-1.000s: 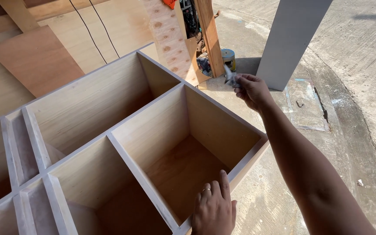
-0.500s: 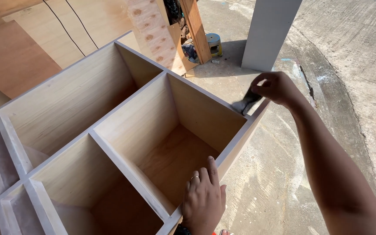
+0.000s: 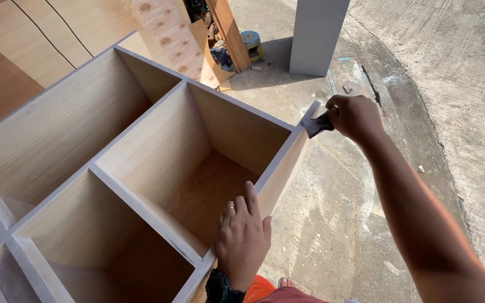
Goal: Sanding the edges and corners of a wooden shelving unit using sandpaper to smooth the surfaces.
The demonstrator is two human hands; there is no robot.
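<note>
Big wooden cabinet [image 3: 141, 168] lying on its back, open boxes facing up, pale grey front edges; deep square box in the middle with a brown wood bottom; more boxes to the left and below. Grey concrete floor [image 3: 433, 84] to the right, rough and dusty. Flat plywood sheets [image 3: 7, 62] at the top left, with two thin black cables across them. White post [image 3: 315, 33] standing at the top, on the floor; leaning wood boards [image 3: 225, 33] just beside it on the left; small round stool [image 3: 252, 44] between the boards and the post.

Right arm stretched out over the floor; right hand [image 3: 355, 116] curled closed around a small dark scraper [image 3: 316, 124]; scraper blade touching the far right corner of the cabinet, on the grey edge. Left hand [image 3: 242, 235] lying flat and open on the near right edge of the cabinet, fingers spread a little and pointing into the middle box, holding nothing; ring [image 3: 229, 209] on one finger; black watch [image 3: 220, 287] on the wrist. Bit of orange cloth [image 3: 259, 289] at the very bottom.
</note>
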